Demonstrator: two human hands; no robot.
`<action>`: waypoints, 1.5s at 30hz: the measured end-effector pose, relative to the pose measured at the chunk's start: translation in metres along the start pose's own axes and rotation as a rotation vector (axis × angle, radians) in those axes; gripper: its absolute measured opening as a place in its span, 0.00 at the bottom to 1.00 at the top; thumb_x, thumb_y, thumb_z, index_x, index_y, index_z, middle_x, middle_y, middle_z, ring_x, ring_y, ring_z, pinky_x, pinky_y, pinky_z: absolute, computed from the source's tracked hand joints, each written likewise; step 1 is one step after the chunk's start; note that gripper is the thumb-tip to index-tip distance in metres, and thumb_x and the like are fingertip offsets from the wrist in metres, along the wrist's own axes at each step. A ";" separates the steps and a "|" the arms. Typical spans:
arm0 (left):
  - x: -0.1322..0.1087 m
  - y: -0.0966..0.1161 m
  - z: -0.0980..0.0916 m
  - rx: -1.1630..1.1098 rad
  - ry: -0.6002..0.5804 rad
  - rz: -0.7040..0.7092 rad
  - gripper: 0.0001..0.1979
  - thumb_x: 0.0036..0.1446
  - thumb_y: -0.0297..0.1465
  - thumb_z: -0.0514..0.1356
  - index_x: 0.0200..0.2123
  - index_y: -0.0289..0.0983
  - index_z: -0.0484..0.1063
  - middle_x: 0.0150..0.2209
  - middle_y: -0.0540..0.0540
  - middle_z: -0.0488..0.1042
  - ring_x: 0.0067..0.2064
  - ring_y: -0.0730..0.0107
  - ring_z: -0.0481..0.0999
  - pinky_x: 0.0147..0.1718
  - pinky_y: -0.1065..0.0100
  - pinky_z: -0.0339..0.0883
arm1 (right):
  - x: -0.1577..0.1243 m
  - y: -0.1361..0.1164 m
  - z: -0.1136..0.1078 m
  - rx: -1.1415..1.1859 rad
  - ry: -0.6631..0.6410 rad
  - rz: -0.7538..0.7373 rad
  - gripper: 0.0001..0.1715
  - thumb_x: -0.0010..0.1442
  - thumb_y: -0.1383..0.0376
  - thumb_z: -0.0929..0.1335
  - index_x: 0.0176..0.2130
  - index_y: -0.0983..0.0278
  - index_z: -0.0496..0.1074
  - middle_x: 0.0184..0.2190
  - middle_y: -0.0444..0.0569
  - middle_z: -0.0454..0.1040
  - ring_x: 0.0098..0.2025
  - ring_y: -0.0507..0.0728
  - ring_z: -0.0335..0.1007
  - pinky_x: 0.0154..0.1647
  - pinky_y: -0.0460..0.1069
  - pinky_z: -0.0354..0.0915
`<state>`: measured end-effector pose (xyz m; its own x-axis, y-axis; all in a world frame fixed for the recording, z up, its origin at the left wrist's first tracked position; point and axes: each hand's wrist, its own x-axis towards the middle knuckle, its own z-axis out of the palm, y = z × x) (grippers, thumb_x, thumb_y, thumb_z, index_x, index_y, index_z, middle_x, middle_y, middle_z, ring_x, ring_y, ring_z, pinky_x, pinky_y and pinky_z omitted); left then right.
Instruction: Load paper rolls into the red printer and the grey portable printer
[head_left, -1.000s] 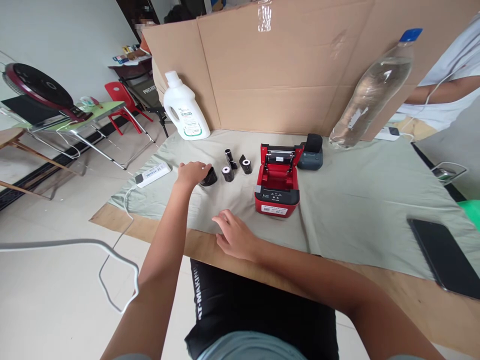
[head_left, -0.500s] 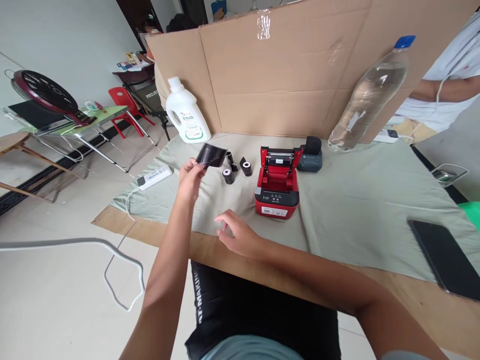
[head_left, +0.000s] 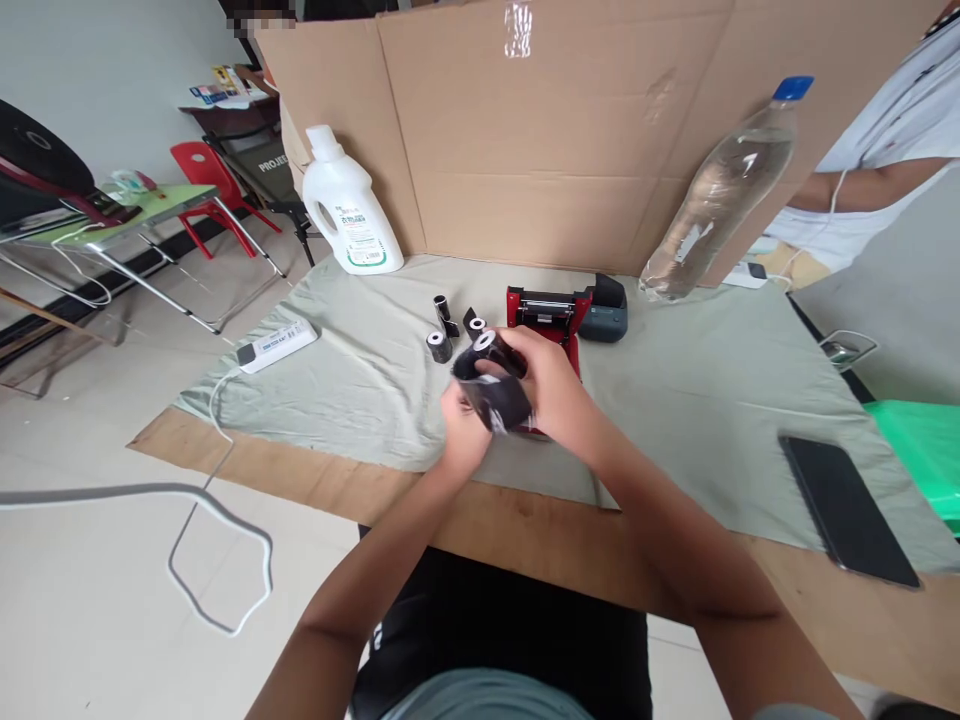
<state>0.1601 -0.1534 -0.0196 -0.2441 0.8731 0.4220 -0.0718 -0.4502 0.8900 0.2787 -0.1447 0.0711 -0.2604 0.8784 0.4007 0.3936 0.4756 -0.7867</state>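
Both hands meet over the near middle of the cloth, on a black label roll (head_left: 512, 358) with a white core. My right hand (head_left: 559, 385) is closed around the roll from the right. The roll's loose black strip curls down between the hands and is smeared by motion. My left hand (head_left: 466, 425) is closed on that strip from below, some of its fingers hidden behind it. Just beyond my right hand stands a red label printer (head_left: 551, 300) with its lid up, its front mostly covered by the hand. Several other black rolls (head_left: 439, 346) stand to the left.
A dark grey device (head_left: 606, 315) sits behind the printer. A white jug (head_left: 352, 205) and a tilted water bottle (head_left: 724, 195) stand before a cardboard screen (head_left: 517, 130). A power strip (head_left: 279, 346) lies left, a phone (head_left: 847, 510) right. A person in white stands at far right.
My left hand has come right and down with the strip. My right hand has moved up and now grips the roll in front of the printer. The view has shifted slightly.
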 end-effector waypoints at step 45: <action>0.003 -0.003 -0.023 0.454 -0.497 0.646 0.11 0.64 0.22 0.59 0.44 0.41 0.78 0.42 0.47 0.83 0.42 0.68 0.79 0.42 0.62 0.73 | 0.038 0.061 -0.096 -0.200 0.089 -0.048 0.16 0.67 0.59 0.67 0.51 0.57 0.79 0.51 0.51 0.81 0.55 0.63 0.75 0.57 0.59 0.68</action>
<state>0.1371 -0.1535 -0.0250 0.3446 0.5059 0.7908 0.3439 -0.8518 0.3951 0.3777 -0.0777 0.0833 -0.2077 0.8510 0.4824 0.5520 0.5091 -0.6604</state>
